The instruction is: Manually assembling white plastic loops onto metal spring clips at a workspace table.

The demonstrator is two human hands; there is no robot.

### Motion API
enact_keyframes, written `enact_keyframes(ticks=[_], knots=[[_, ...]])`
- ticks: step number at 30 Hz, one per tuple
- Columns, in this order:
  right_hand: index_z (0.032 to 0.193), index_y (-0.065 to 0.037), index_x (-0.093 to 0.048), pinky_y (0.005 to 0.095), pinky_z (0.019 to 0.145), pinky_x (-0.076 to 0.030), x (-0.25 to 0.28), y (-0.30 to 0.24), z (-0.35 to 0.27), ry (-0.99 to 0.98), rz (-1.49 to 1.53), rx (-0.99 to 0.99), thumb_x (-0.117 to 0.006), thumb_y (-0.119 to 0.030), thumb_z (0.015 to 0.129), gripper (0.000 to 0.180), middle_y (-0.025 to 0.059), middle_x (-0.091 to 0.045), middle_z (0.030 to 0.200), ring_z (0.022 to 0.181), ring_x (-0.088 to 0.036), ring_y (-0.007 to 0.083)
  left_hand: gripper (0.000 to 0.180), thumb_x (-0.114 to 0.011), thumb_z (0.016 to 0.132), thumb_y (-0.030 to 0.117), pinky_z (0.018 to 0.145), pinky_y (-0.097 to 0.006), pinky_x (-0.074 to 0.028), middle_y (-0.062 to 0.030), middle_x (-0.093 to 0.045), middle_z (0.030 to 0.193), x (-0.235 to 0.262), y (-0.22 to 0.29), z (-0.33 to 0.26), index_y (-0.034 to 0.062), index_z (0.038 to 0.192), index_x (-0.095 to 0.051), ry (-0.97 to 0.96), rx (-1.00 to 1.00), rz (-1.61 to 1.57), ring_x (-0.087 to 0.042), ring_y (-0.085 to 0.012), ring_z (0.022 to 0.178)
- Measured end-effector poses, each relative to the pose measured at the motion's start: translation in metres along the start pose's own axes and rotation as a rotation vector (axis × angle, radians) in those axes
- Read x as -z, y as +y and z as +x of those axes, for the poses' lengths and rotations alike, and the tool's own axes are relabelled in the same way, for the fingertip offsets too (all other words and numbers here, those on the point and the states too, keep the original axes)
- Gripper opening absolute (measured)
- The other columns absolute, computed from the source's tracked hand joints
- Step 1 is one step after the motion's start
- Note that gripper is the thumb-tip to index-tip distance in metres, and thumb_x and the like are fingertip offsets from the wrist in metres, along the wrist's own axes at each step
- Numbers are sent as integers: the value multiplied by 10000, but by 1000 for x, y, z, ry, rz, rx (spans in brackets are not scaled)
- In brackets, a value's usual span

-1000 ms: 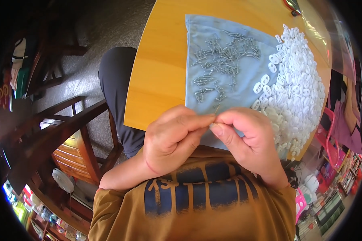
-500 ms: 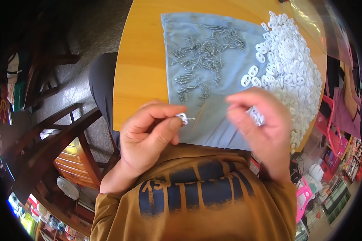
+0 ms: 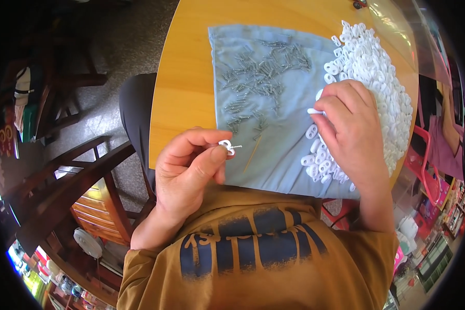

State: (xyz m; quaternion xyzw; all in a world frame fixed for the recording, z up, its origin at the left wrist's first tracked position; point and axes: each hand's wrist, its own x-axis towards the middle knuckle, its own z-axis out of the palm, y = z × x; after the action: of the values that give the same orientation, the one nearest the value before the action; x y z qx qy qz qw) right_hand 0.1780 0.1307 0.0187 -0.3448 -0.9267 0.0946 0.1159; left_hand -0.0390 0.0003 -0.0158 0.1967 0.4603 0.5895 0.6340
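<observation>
My left hand [image 3: 187,164] pinches a small white two-hole plastic piece [image 3: 225,144], shaped like part of a cord lock, between thumb and forefinger. A thin metal spring [image 3: 236,147] sticks out of that piece to the right. At the left edge of the pile of white plastic pieces [image 3: 382,93], my right hand [image 3: 352,121] has its thumb and fingers closed on another white plastic piece [image 3: 315,111], seen edge-on. Many loose springs [image 3: 263,72] lie spread over the grey-blue cloth [image 3: 289,142] beyond my left hand.
A thin yellowish stick [image 3: 252,153] lies on the cloth between my hands. Under the cloth is a yellow wooden table [image 3: 183,77]. More white pieces sit below my right hand near the cloth's front edge. Dark wooden chairs stand at the left, and a pink chair [image 3: 423,165] at the right.
My right hand has moved up and right to the pile and closed on a white piece. My left hand keeps its piece and spring, shifted only slightly.
</observation>
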Motion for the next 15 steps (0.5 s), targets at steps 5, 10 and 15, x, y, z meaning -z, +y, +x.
enact_keyframes(ticks=[5, 10, 15], knots=[[862, -35, -583, 318, 705, -435, 0, -7, -7, 71, 283, -39, -678, 27, 698, 199, 51, -586, 849, 780, -556, 203, 198, -555, 870, -19, 553, -165, -421, -49, -630, 866, -11, 5, 0, -14, 1066, -586, -30, 50, -28, -512, -46, 606], [1038, 17, -558, 245, 750, -479, 5, -45, -8, 132, 1537, -589, -635, -23, 835, 221, 34, -603, 890, 804, -562, 83, 188, -545, 879, -19, 564, -160, -431, -27, -613, 881, -27, 9, 4, -9, 1063, -583, -133, 44, -61, -516, -40, 628], [1071, 20, -559, 259, 795, -489, -4, -57, -7, 139, 1749, -603, -631, -49, 848, 245, 61, -619, 924, 842, -592, 117, 196, -544, 878, -26, 570, -168, -443, -30, -609, 874, -35, 9, 6, -8, 1071, -574, -130, -4, -112, -528, -39, 666]])
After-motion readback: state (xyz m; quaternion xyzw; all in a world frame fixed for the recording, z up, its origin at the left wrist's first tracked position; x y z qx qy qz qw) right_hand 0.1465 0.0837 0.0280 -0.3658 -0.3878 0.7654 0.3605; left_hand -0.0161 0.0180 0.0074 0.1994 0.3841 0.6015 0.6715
